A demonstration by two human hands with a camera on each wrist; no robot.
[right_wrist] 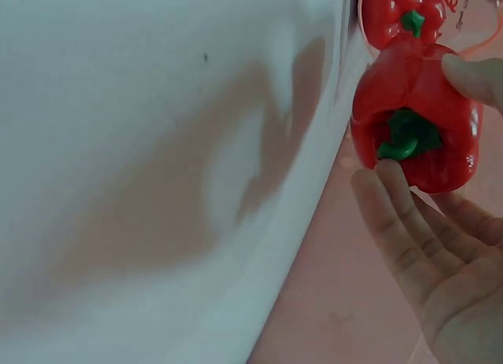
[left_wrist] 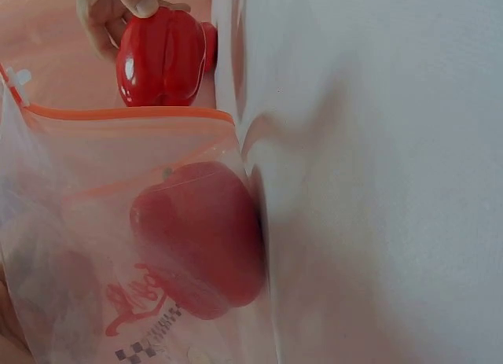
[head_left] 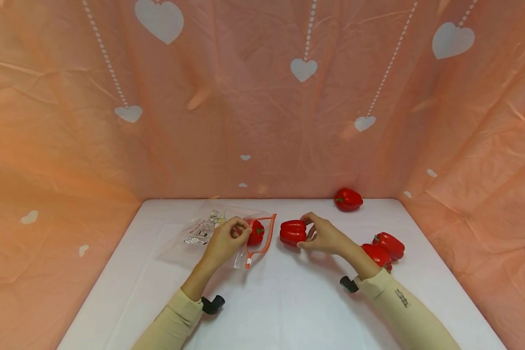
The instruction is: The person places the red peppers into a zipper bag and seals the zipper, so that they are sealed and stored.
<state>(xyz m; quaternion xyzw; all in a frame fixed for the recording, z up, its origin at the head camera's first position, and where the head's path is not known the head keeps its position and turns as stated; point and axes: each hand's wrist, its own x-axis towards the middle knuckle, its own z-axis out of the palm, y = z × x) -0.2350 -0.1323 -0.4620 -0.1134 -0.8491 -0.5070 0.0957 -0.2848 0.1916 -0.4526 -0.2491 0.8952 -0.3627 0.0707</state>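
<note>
A clear zip bag [head_left: 179, 243] with an orange-red zip edge and printed cartoon figures lies on the left half of the table, its mouth facing right. One red bell pepper [left_wrist: 200, 238] is inside, near the mouth. My left hand [head_left: 227, 238] pinches the bag close to its opening; in the left wrist view it is almost wholly hidden. Between the thumb and fingers of my right hand [head_left: 325, 236], a second red bell pepper [head_left: 292, 232] is held just right of the zip edge. Its green stem [right_wrist: 409, 136] faces my right palm.
Another bell pepper [head_left: 348, 200] lies at the table's back edge. Two more, one at the rear [head_left: 389, 245] and one partly behind my right forearm [head_left: 376, 255], sit on the right. Orange curtains with white hearts enclose the white table [head_left: 271, 306] on three sides.
</note>
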